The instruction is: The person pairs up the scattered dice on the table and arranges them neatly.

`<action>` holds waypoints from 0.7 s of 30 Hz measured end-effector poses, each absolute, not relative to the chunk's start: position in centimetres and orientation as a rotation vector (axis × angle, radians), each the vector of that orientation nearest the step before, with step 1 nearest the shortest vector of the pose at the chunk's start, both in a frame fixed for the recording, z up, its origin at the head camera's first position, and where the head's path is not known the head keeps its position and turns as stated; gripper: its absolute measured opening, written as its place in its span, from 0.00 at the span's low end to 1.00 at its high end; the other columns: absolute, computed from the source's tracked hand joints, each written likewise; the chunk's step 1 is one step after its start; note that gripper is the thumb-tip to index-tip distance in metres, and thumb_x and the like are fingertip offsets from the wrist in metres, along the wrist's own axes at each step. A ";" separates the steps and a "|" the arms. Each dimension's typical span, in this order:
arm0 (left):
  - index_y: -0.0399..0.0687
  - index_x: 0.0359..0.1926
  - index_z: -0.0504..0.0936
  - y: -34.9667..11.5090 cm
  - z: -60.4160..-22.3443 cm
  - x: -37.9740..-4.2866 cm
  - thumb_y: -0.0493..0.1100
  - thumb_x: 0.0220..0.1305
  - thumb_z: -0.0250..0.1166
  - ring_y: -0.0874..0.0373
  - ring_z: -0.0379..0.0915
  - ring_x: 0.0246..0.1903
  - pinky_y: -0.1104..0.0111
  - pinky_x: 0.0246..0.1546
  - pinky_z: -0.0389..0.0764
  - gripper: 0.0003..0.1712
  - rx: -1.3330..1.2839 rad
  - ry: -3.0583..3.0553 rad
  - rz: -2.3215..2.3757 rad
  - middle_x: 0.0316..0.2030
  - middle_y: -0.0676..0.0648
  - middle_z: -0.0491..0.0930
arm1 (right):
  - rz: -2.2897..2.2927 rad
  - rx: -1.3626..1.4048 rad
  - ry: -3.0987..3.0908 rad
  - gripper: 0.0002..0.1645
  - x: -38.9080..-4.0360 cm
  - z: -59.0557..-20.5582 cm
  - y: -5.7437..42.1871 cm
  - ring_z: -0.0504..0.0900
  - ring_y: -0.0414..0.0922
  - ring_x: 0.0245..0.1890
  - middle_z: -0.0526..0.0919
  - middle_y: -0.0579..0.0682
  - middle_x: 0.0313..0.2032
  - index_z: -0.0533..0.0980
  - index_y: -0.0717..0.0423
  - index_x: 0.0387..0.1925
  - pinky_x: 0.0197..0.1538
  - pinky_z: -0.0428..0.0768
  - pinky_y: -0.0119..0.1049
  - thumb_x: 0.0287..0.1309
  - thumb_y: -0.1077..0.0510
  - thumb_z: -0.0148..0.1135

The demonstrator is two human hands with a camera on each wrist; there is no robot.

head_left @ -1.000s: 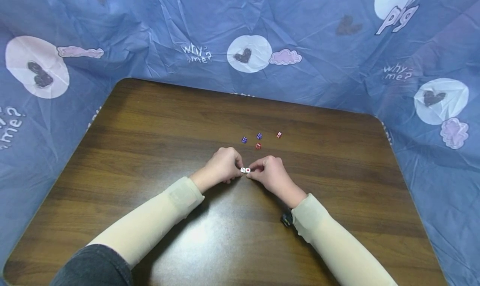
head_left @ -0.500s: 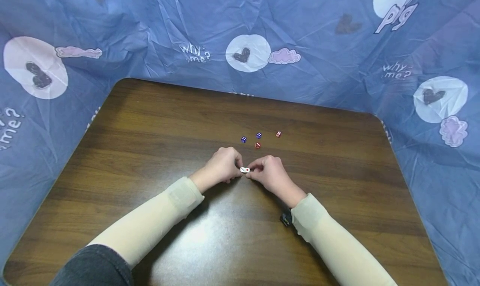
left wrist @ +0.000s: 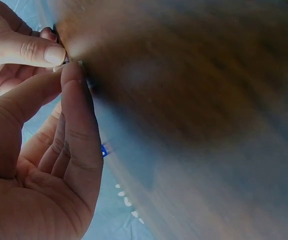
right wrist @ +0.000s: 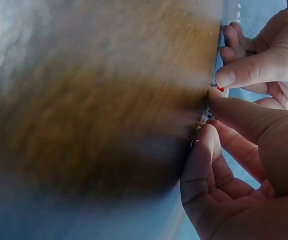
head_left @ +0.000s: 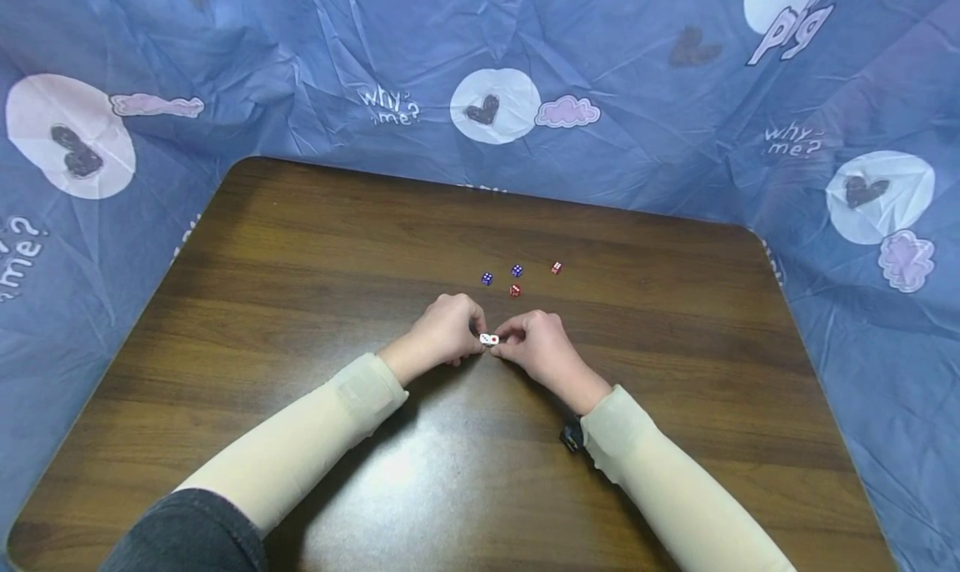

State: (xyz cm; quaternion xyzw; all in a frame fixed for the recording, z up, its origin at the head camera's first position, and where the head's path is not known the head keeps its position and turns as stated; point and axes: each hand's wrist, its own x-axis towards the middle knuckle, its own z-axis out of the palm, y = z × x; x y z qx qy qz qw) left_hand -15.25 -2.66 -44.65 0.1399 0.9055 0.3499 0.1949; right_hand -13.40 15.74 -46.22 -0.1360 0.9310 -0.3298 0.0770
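Note:
Near the middle of the table in the head view, two white dice sit side by side in a row. Thumb and finger of my left hand (head_left: 447,328) pinch the left white die (head_left: 484,339), which shows dark pips on top. From the other side, my right hand (head_left: 542,348) pinches the right white die (head_left: 494,339), whose top carries one red pip. Both wrist views show the fingertips of the two hands almost meeting, and they hide most of the dice. A red pip (right wrist: 220,89) and some dark pips peek out between fingers in the right wrist view.
Beyond the hands lie two blue dice, one at left (head_left: 487,278) and one farther right (head_left: 517,270). A red die (head_left: 515,290) is nearer, and another red die (head_left: 557,268) sits apart to the right. The wooden table (head_left: 337,230) meets a blue printed cloth (head_left: 420,22).
The two white dice looked slightly separate a second ago and now appear pressed together. Both hands keep nearly the same place, and the head view has shifted a little.

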 end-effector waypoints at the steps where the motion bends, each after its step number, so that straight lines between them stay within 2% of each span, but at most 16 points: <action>1: 0.50 0.24 0.83 -2.7 -44.7 -15.3 0.34 0.53 0.76 0.60 0.76 0.09 0.70 0.11 0.79 0.10 0.393 2.538 0.982 0.10 0.54 0.77 | -0.988 -0.406 2.789 0.07 -13.4 -46.2 15.7 0.75 0.36 0.21 0.79 0.36 0.19 0.89 0.52 0.33 0.28 0.75 0.33 0.52 0.58 0.80; 17: 0.49 0.24 0.83 -2.7 -44.6 -15.2 0.36 0.54 0.78 0.59 0.77 0.09 0.70 0.10 0.79 0.10 0.399 2.536 0.985 0.10 0.53 0.77 | -0.991 -0.384 2.788 0.07 -13.3 -46.1 15.6 0.76 0.36 0.21 0.80 0.38 0.19 0.88 0.52 0.33 0.27 0.75 0.33 0.51 0.58 0.80; 21: 0.48 0.26 0.84 -2.8 -44.5 -15.3 0.36 0.54 0.78 0.56 0.78 0.11 0.70 0.11 0.79 0.09 0.401 2.509 1.006 0.12 0.51 0.79 | -0.990 -0.381 2.778 0.08 -13.3 -46.0 15.6 0.76 0.36 0.21 0.80 0.38 0.19 0.88 0.53 0.34 0.27 0.75 0.33 0.51 0.58 0.80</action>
